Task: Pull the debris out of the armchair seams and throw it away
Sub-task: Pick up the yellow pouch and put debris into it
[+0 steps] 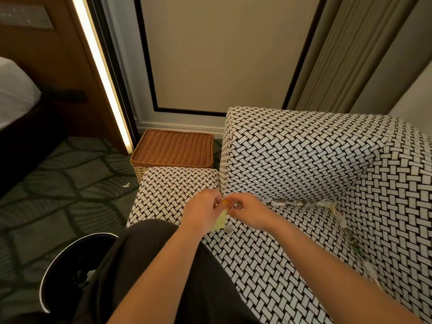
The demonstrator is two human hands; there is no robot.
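The armchair (292, 160) has a black-and-white woven-pattern cover. Scraps of paper debris (294, 203) fill the seam between its seat and the upright cushion, and more debris (343, 220) runs down the right-hand seam. My left hand (201, 211) and my right hand (247, 210) meet at the seam's left end. Both pinch a yellow paper scrap (221, 220) that hangs between them. A small white scrap (228, 229) lies on the seat just below the hands.
A wicker basket (173, 148) stands on the floor behind the left armrest (173, 185). A black round bin (70, 272) is at my lower left beside my knee. One white scrap (126, 184) lies on the patterned carpet. A bed corner (14, 90) is at far left.
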